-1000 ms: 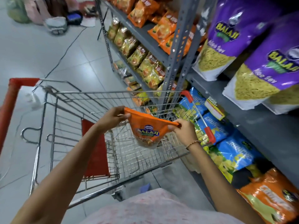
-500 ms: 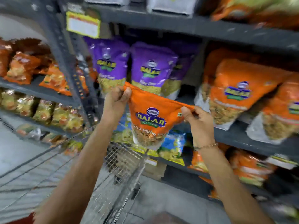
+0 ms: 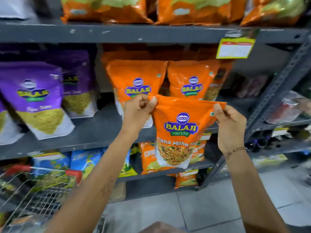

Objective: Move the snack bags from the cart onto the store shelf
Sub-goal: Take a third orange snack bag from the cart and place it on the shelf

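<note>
An orange Balaji snack bag [image 3: 178, 132] hangs upright in front of the grey store shelf [image 3: 94, 130]. My left hand [image 3: 138, 111] pinches its top left corner and my right hand [image 3: 230, 126] pinches its top right corner. Just behind it, two matching orange bags [image 3: 134, 78] [image 3: 188, 79] stand on that same shelf. The wire cart [image 3: 38, 195] with its red handle sits at the lower left, below my left forearm.
Purple Balaji bags [image 3: 33, 96] fill the left part of the same shelf. More orange bags [image 3: 185, 9] sit on the shelf above, blue and orange packs [image 3: 84, 160] on the one below. A perforated steel upright [image 3: 276, 91] stands on the right, tiled floor [image 3: 210, 207] underneath.
The bag came out of the cart and up to shelf height, both hands keeping its top corners. The view swung right from the purple bags to the orange ones.
</note>
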`<state>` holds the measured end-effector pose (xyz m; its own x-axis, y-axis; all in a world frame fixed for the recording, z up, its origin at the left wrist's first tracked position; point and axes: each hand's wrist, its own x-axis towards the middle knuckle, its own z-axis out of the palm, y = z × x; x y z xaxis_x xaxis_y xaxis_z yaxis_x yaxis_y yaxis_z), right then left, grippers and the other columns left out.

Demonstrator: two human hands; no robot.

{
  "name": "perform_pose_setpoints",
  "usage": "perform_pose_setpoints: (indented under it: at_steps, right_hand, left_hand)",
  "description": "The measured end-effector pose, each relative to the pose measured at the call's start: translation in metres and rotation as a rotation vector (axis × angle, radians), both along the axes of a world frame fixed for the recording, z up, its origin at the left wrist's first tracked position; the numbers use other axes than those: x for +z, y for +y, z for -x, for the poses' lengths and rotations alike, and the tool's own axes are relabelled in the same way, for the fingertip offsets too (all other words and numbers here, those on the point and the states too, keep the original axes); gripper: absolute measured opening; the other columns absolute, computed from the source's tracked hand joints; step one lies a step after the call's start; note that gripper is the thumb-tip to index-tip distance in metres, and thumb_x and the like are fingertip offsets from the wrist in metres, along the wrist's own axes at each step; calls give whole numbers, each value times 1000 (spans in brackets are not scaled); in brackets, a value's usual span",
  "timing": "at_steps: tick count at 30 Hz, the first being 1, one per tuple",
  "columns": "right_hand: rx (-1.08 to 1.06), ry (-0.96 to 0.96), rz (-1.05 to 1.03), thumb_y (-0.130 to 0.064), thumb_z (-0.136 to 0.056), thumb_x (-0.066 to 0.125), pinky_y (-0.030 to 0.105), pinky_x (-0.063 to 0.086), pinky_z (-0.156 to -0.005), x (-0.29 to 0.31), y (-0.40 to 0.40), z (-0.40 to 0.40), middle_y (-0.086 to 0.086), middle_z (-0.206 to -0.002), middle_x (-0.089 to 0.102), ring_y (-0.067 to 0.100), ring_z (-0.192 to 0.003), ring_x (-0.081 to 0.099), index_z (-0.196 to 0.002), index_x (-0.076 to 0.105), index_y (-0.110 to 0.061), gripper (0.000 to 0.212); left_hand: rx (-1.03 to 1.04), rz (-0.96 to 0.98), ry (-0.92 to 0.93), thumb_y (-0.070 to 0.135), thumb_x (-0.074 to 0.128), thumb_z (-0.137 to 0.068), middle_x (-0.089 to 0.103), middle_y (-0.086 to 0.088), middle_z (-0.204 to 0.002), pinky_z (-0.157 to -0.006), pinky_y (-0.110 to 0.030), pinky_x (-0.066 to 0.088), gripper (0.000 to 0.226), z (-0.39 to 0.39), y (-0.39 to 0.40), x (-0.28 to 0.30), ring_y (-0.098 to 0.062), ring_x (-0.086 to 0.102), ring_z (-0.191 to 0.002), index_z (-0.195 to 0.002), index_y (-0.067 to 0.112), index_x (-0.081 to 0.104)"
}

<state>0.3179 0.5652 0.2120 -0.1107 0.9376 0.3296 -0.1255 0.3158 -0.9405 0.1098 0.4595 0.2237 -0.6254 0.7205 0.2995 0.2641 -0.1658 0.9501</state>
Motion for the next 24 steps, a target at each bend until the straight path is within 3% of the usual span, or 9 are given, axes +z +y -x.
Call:
perform_pose_setpoints:
  at_steps: [3,6,8,10,15,20,24]
  right_hand:
    - [7,30,8,-45,-78,65,34,41,-63,1,17,-2,5,-67,54,21,-67,44,-65,62,-22,26]
    - [-27,57,17,-22,-91,55,20,37,-47,15,81,-24,-13,-48,51,5,-49,41,-60,54,-21,31]
    - [-34,46,17,-20,-93,52,14,35,-43,23,122,-32,-17,-42,50,-2,-43,39,-62,53,-22,31]
    - [-17,45,0,-20,-93,53,13,36,-44,31,154,-35,-19,-43,53,-3,-44,41,-65,57,-22,28]
    - [-29,58,31,-19,-92,54,12,39,-45,50,213,-33,-17,-47,56,-5,-43,44,-66,59,-21,26]
    - [-75,73,101,-17,-91,54,21,46,-56,52,254,-24,-7,-63,56,-3,-50,48,-62,57,-21,30]
    - [-89,138,181,-17,-91,54,34,50,-81,53,268,-14,-4,-82,60,15,-84,56,-77,54,-20,14]
  left_hand:
    - [-16,-29,11,23,65,-84,67,7,-73,-63,-22,56,12,-15,9,-2,2,64,-67,-74,26,60]
    - [-27,-34,9,28,72,-78,70,-4,-78,-68,-38,59,11,-54,56,6,-15,68,-74,-75,22,62]
    - [12,-56,17,33,74,-73,70,-3,-73,-70,-44,58,15,-76,85,13,-16,68,-71,-68,27,62]
    - [55,-75,44,28,75,-75,64,4,-65,-64,-39,55,20,-91,109,20,-6,61,-60,-65,27,57]
    - [75,-93,26,30,73,-77,64,-3,-73,-61,-31,48,22,-112,161,28,-17,60,-65,-68,30,53]
    - [125,-76,107,28,72,-78,65,4,-79,-63,-20,50,20,-125,203,33,-7,62,-73,-71,26,53]
    - [169,-55,157,29,73,-77,65,2,-82,-58,-8,45,21,-123,229,30,3,57,-68,-78,17,56]
